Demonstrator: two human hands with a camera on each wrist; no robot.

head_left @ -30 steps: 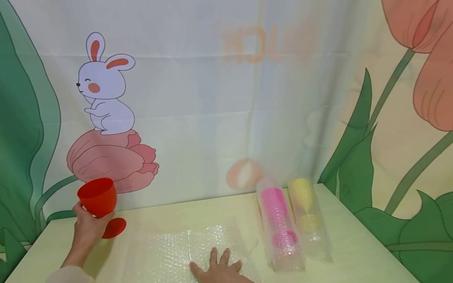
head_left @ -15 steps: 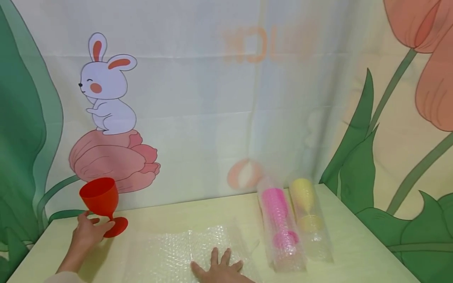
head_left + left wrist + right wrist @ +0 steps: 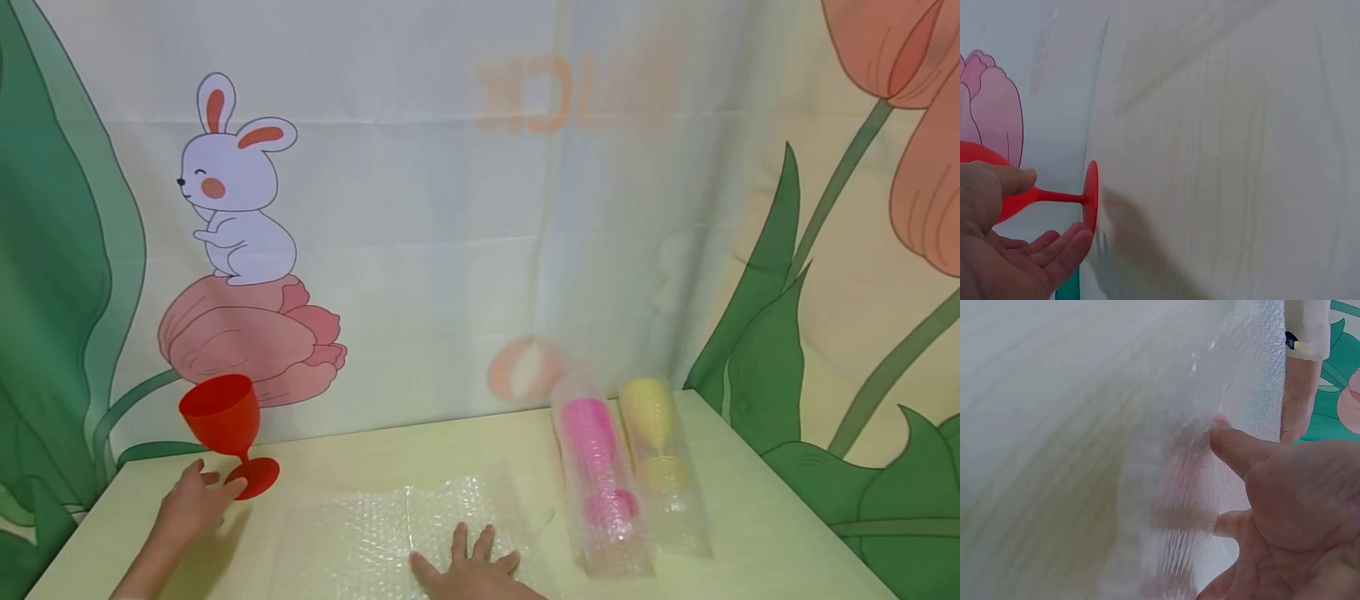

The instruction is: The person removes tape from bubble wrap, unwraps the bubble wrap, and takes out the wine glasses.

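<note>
Behind, rabbit backdrop point(image 3: 420, 208), below, pale table point(image 3: 405, 454), left grip point(image 3: 189, 507) spread by goblet point(image 3: 231, 418), right grip point(image 3: 478, 573) spread

**Open strip at the back, obstacles on both sides**

You can pass across the table point(image 3: 442, 446) along the bare strip behind the bubble wrap sheet point(image 3: 345, 533), between the red goblet point(image 3: 223, 417) and the pink wrapped bundle point(image 3: 590, 429). The backdrop point(image 3: 420, 275) walls off its far edge. The goblet stands just ahead of your left hand point(image 3: 191, 504). The pink bundle and yellow wrapped bundle point(image 3: 651, 417) lie close together, blocking the sheet's right side; beyond them you have bare tabletop.
</note>
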